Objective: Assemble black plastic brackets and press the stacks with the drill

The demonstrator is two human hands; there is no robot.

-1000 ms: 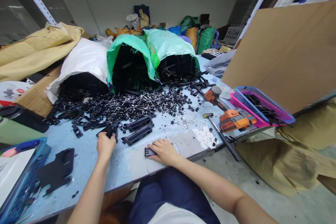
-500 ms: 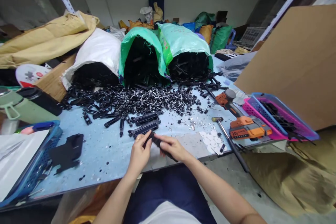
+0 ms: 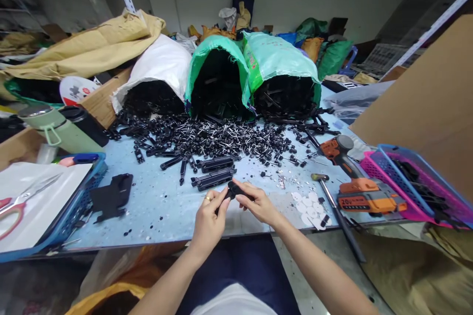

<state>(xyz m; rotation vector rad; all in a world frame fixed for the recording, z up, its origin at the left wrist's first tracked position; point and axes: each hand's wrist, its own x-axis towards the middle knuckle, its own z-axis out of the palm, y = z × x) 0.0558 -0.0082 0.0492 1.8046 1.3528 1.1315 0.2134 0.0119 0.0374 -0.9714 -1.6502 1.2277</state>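
My left hand (image 3: 209, 219) and my right hand (image 3: 258, 204) meet at the near edge of the blue table (image 3: 155, 206). Both pinch a small black plastic part (image 3: 233, 190) between their fingertips, held just above the table. A ring shows on a left finger. Just beyond the hands lie two long black assembled bars (image 3: 214, 172) side by side. Behind them spreads a heap of small black pieces with metal pins (image 3: 221, 140).
Three open sacks (image 3: 218, 78) of black parts lie at the back. A hammer (image 3: 332, 202), an orange drill (image 3: 354, 192) and white discs (image 3: 308, 206) sit right, beside pink and blue baskets (image 3: 410, 177). A black bracket (image 3: 111, 197), blue tray (image 3: 70, 206) with scissors and a green flask (image 3: 59, 130) sit left.
My left hand came back from the pile with a black piece and joined the right hand at the table's front. Both now hold the part together; the view shifted left.
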